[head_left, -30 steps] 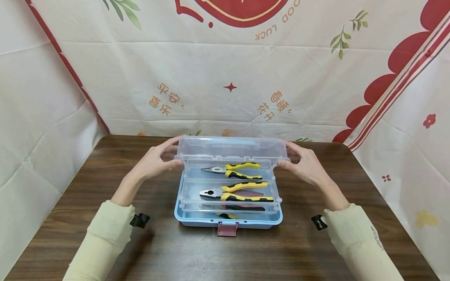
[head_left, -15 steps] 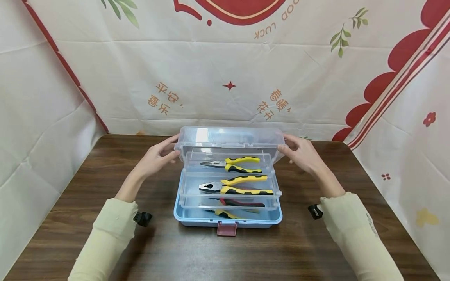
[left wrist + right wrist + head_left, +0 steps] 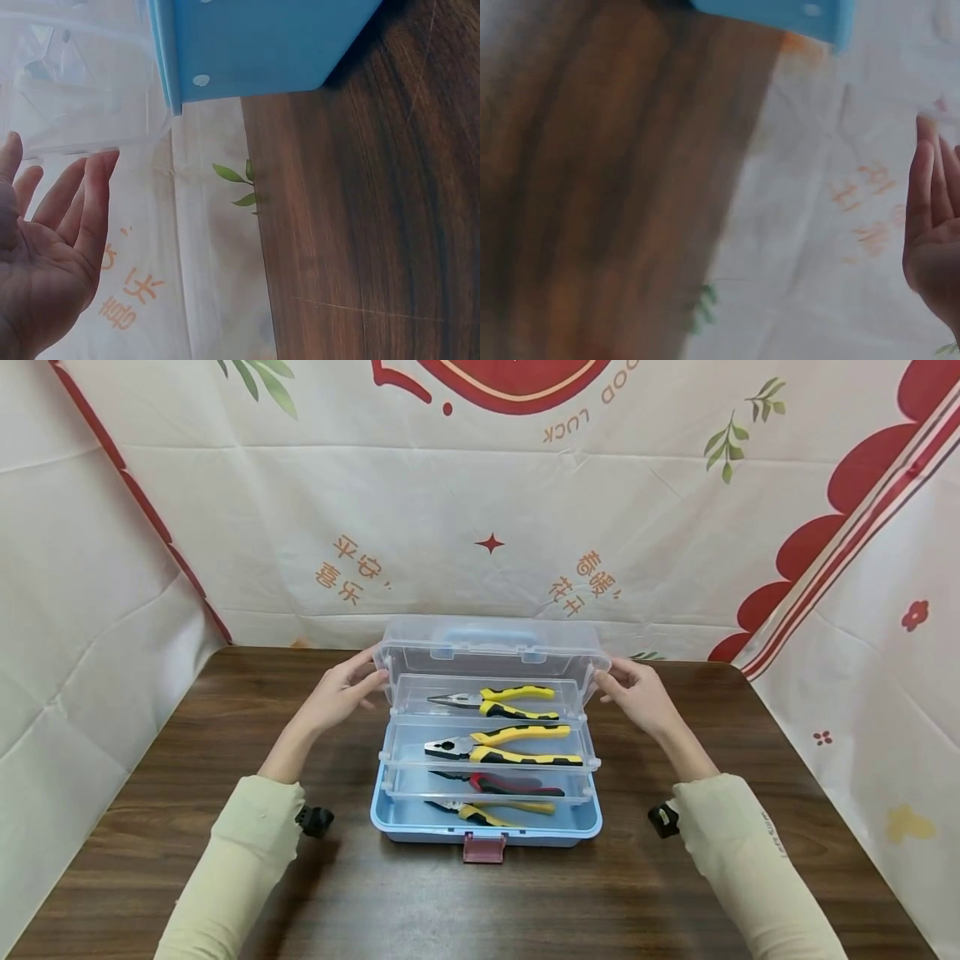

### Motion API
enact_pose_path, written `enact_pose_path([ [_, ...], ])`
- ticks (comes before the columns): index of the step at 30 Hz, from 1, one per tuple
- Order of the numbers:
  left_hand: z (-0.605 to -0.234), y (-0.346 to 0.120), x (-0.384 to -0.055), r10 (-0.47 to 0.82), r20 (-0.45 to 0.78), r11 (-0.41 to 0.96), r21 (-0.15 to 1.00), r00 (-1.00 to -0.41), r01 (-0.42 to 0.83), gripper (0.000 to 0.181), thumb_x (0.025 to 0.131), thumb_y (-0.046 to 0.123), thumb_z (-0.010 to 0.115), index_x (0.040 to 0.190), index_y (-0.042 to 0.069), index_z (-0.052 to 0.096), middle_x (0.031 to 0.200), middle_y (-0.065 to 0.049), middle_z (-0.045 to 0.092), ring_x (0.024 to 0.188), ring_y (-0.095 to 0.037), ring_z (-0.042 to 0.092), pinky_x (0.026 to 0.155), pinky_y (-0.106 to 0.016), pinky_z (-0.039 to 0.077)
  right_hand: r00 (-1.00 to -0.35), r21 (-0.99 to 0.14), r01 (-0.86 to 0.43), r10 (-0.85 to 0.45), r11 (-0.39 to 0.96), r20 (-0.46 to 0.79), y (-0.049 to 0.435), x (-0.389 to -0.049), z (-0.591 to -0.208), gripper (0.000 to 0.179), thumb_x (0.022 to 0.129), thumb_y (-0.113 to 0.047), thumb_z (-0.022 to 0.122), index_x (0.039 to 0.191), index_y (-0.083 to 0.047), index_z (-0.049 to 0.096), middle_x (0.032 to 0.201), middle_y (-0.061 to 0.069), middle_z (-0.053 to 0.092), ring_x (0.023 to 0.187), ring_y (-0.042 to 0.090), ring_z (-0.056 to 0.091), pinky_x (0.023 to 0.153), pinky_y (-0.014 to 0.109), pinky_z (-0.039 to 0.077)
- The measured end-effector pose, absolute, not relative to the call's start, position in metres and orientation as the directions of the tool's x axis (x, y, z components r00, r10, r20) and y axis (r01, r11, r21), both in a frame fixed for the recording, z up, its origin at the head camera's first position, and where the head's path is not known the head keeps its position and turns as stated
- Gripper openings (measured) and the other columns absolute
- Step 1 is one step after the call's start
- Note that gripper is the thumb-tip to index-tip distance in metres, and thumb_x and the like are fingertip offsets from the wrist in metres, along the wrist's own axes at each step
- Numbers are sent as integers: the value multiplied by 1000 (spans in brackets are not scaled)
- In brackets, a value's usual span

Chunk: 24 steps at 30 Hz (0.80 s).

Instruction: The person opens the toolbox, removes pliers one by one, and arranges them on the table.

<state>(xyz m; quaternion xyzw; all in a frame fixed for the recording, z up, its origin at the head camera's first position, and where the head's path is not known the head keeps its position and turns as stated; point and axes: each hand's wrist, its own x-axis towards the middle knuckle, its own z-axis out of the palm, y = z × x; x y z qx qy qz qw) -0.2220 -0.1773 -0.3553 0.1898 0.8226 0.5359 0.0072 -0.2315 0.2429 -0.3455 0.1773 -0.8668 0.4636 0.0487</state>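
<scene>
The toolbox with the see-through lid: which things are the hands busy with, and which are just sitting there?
In use:
- clear lid, tipped up at the back
- left hand, touching the lid's left end
- right hand, at its right end
- blue toolbox

Just sitting there:
- needle-nose pliers in the top tray
- combination pliers in the middle tray
- red-handled pliers lower down
- wooden table

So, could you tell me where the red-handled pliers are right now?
In the head view, the red-handled pliers lie in the blue toolbox, under the lower clear tray and just behind the yellow-handled pliers near the front wall.
</scene>
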Motion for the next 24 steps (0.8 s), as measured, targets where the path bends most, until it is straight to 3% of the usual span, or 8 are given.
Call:
enact_pose_path([
  [6,-360,-176,-226,296,202,351,886,-934,303,51,91,28,51,137,17,33,126,-16,45,96,-29,56,63,-45,49,-936,-812,-341,-248,474,249,247,-236,-361,41,90,-26,51,119,3,52,96,17,61,74,11,59,67,24,48],
  [13,-368,-173,-231,275,193,318,906,-942,278,49,91,22,51,136,12,36,124,-20,46,99,-34,53,67,-48,48,-950,-811,-313,-157,495,271,241,-243,-366,44,89,-33,51,117,1,55,93,16,62,75,31,60,70,36,48],
  [20,-377,-170,-233,243,187,355,896,-952,267,49,92,28,47,137,16,34,120,-20,49,93,-32,56,69,-47,48,-951,-852,-301,-72,428,300,225,-239,-359,38,88,-25,55,111,6,58,84,10,62,68,18,58,62,29,50],
  [24,-386,-168,-234,237,187,379,886,-953,268,49,92,28,46,138,17,32,116,-21,52,88,-31,59,69,-50,47,-951,-867,-300,-50,398,306,216,-234,-355,35,89,-19,54,110,10,57,77,6,59,68,17,56,62,32,50],
])
